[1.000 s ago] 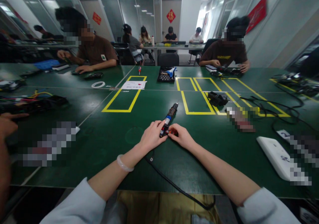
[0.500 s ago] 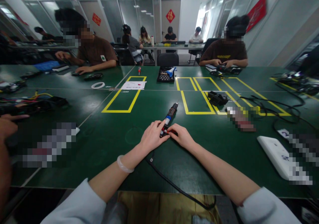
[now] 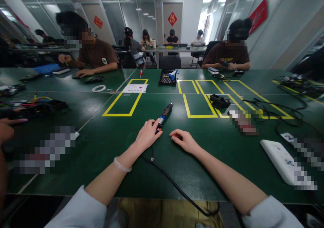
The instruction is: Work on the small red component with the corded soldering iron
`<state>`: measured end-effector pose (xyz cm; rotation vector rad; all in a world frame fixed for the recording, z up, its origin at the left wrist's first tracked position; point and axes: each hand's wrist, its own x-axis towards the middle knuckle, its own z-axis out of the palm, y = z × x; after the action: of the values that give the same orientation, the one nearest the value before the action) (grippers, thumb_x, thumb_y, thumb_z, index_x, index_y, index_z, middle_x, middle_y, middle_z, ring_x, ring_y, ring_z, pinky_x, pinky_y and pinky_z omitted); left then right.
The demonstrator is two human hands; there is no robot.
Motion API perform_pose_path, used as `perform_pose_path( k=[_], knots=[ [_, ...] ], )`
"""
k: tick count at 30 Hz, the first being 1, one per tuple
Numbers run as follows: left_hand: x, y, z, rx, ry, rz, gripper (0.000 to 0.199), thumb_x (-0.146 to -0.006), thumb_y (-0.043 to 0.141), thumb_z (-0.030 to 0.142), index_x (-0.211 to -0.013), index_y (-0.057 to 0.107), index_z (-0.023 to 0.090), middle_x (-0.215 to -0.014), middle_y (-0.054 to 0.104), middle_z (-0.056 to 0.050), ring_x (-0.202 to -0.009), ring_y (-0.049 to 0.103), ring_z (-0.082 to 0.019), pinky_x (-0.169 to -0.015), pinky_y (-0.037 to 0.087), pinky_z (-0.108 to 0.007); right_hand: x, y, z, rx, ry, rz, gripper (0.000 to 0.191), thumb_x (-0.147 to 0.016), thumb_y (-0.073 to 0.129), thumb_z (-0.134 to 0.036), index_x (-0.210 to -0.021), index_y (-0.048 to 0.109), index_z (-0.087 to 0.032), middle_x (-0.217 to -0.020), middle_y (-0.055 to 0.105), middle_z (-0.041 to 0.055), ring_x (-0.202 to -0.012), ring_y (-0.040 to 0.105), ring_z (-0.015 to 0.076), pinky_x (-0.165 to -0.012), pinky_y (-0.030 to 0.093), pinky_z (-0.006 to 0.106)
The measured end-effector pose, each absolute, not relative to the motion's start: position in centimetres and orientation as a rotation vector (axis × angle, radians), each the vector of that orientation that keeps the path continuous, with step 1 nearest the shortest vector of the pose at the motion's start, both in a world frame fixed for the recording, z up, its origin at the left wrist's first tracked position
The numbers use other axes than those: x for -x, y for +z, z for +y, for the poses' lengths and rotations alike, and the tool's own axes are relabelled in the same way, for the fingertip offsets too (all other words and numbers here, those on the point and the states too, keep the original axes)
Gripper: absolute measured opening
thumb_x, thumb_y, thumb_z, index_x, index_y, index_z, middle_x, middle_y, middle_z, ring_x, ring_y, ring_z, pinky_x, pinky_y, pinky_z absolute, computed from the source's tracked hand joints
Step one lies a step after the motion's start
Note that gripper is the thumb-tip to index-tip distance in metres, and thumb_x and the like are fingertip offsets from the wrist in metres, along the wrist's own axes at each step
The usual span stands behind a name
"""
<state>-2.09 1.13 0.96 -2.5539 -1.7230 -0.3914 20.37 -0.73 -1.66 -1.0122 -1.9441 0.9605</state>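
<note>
My left hand (image 3: 148, 135) is wrapped round the rear part of a black electric screwdriver (image 3: 165, 113) with a blue and silver band. Its silver tip points away from me, up and to the right. Small red parts show near my left thumb, and the rest of the handle is hidden under the palm. A black cable (image 3: 172, 183) runs from below this hand over the table's near edge. To the right, apart from the screwdriver, my right hand (image 3: 186, 140) has curled fingers close to the thumb. What they hold, if anything, is hidden.
The green table (image 3: 121, 177) carries yellow tape outlines. Farther back are a black bit case (image 3: 167, 78), a red screwdriver (image 3: 141, 73), a paper sheet (image 3: 135, 88) and a tape ring (image 3: 98, 88). A black holder (image 3: 219, 101), cables and a white power strip (image 3: 277, 162) lie right. Other people sit around.
My right hand has come away from the screwdriver, leaving a gap. My left hand has shifted left with the screwdriver still in it.
</note>
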Motion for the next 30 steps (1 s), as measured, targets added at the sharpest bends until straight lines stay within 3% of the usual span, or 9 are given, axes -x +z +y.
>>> perform_pose_path(
  k=[9,15,22,25,30],
  knots=[
    [14.4,1.2,6.2,2.087,-0.198,-2.285,0.062,-0.091,0.042,0.052,-0.144,0.039,0.019,-0.128,0.047,-0.019,-0.115,0.048,-0.035,-0.090,0.044,-0.044,-20.8,-1.5,-0.7,1.018,0.981,-1.992,0.016,-0.088,0.055,-0.023,-0.095,0.068,-0.017,-0.081,0.066,0.0016,-0.068,0.056,0.0119,-0.064,0.043,0.023],
    [21.0,1.7,5.8,1.717,-0.266,-2.515,0.058,-0.089,0.045,0.053,-0.134,0.048,0.017,-0.126,0.051,-0.022,-0.112,0.050,-0.039,-0.087,0.042,-0.048,-20.8,-1.5,-0.7,1.011,0.958,-2.016,0.015,-0.088,0.055,-0.022,-0.094,0.068,-0.017,-0.082,0.067,0.0018,-0.069,0.056,0.0123,-0.065,0.042,0.023],
    [21.9,1.6,5.4,1.499,-0.388,-2.527,0.049,-0.084,0.054,0.044,-0.122,0.054,0.013,-0.115,0.059,-0.021,-0.106,0.056,-0.037,-0.083,0.042,-0.045,-20.9,-1.5,-0.6,1.002,0.957,-2.038,0.015,-0.088,0.056,-0.022,-0.095,0.069,-0.017,-0.082,0.067,0.0016,-0.070,0.056,0.0125,-0.066,0.042,0.023],
    [21.1,1.9,5.4,1.509,-0.349,-2.544,0.039,-0.081,0.057,0.041,-0.108,0.060,0.012,-0.112,0.059,-0.020,-0.101,0.057,-0.035,-0.081,0.043,-0.042,-20.9,-1.5,-0.6,0.998,0.962,-2.036,0.015,-0.088,0.056,-0.022,-0.095,0.068,-0.017,-0.083,0.067,0.0019,-0.070,0.056,0.0124,-0.066,0.042,0.023],
    [20.0,2.4,5.1,1.437,-0.331,-2.485,0.034,-0.090,0.045,0.039,-0.100,0.061,0.011,-0.104,0.061,-0.015,-0.099,0.056,-0.032,-0.085,0.041,-0.043,-20.8,-1.5,-0.7,0.995,0.971,-2.030,0.015,-0.088,0.056,-0.023,-0.094,0.068,-0.017,-0.081,0.067,0.0016,-0.068,0.056,0.0122,-0.064,0.042,0.023]
  ],
)
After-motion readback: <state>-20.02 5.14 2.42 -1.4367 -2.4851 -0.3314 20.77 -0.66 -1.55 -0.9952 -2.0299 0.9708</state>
